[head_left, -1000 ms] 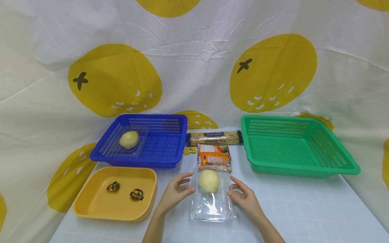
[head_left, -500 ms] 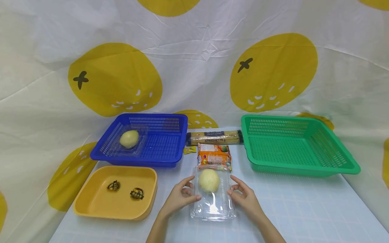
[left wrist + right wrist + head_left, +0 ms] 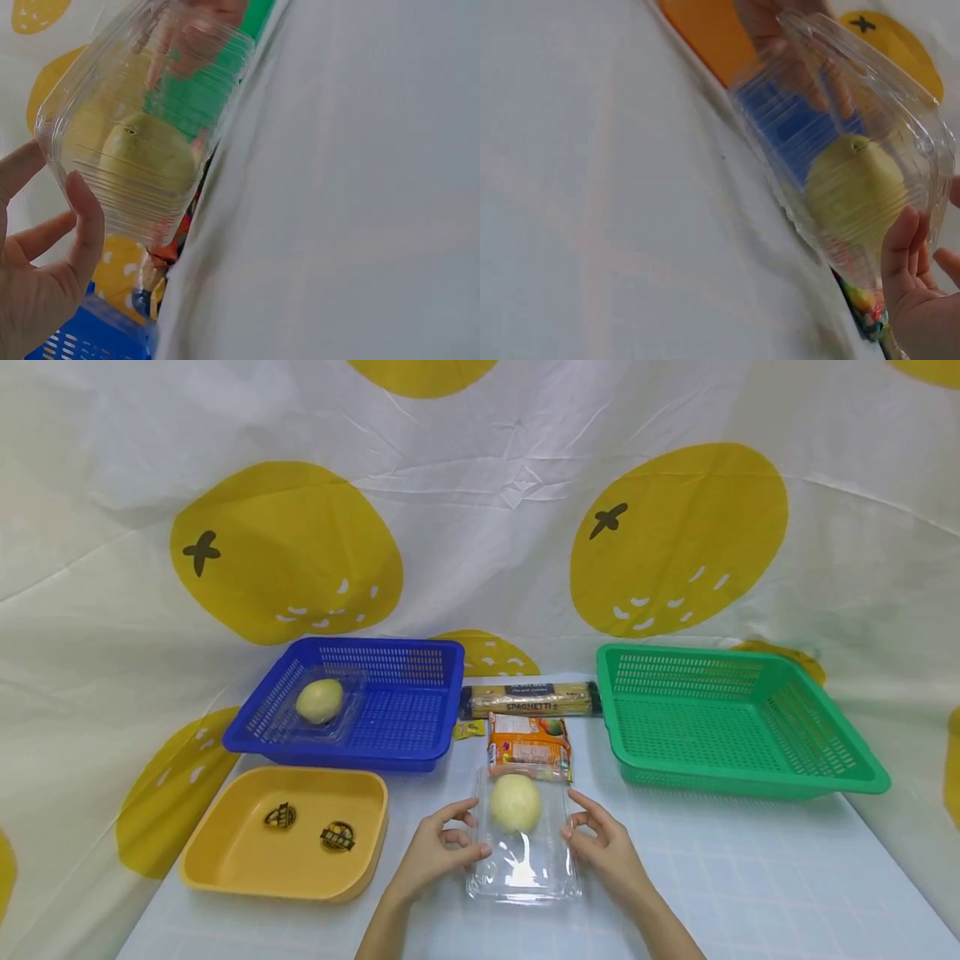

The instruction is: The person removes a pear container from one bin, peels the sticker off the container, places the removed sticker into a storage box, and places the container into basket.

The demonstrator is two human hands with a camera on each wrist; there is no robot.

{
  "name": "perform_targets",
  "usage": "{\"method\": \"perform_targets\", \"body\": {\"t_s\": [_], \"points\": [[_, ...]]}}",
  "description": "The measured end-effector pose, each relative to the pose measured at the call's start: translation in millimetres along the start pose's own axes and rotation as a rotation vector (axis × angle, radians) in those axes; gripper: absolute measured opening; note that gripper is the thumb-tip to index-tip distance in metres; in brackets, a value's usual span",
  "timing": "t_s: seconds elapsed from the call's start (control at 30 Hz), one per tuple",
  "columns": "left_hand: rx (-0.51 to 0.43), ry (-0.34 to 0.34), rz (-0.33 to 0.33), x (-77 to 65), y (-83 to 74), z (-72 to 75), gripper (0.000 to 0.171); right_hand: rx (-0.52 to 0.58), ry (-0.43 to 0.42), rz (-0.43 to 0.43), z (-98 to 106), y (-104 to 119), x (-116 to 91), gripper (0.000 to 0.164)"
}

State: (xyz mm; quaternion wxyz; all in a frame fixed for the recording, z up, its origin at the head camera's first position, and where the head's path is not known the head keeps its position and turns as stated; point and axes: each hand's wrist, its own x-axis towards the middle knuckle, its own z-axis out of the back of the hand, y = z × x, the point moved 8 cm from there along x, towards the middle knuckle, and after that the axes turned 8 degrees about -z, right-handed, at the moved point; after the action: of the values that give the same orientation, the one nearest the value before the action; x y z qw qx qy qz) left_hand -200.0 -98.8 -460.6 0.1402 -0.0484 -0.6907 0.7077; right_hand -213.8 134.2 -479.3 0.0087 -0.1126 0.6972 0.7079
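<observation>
A clear plastic clamshell container point(image 3: 521, 868) lies in front of me, its lid down over a round, pale yellow fruit point(image 3: 515, 803) near the far end. My left hand point(image 3: 442, 852) holds the container's left side, thumb at the near part and fingers along the edge. Opposite it, my right hand point(image 3: 603, 850) grips the right side between thumb and fingers. Through the ribbed wall the fruit point(image 3: 146, 154) shows in the left wrist view, with a small dark spot on it. In the right wrist view, the right thumb point(image 3: 901, 247) is against the container wall.
Beyond the container lie an orange food packet point(image 3: 529, 745), a small yellow sachet point(image 3: 469, 729) and a spaghetti pack point(image 3: 528, 699). A blue basket point(image 3: 405, 758) at the left holds another boxed fruit point(image 3: 318, 702). A yellow tray point(image 3: 247, 852) and a green basket point(image 3: 750, 781) flank the hands.
My left hand moved inward over the container's edge, its thumb further onto the lid, then shifted slightly back left. The container slid very slightly left. The right hand stayed nearly still.
</observation>
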Motion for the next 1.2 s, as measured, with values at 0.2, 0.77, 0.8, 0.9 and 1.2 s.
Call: {"method": "perform_targets", "body": {"t_s": [0.2,0.77,0.8,0.9,1.2], "points": [[0.008,0.008,-0.074,1.9,-23.2,4.3,0.067,-0.009,0.011,0.023,-5.2,17.8,-2.3,0.057],[0.098,-0.073,-0.162,10.2,-72.8,27.5,0.055,0.041,0.034,0.082,-22.5,63.6,11.4,0.056],[0.107,-0.083,-0.164,10.9,-75.0,29.7,0.053,0.045,0.032,0.080,-23.8,65.5,13.3,0.057],[0.119,-0.112,-0.155,13.2,-80.9,36.2,0.050,0.072,0.039,0.085,-28.8,72.5,19.7,0.058],[0.156,-0.219,-0.141,24.3,-98.4,61.2,0.047,0.057,0.089,0.149,-48.3,98.9,45.2,0.059]]}}
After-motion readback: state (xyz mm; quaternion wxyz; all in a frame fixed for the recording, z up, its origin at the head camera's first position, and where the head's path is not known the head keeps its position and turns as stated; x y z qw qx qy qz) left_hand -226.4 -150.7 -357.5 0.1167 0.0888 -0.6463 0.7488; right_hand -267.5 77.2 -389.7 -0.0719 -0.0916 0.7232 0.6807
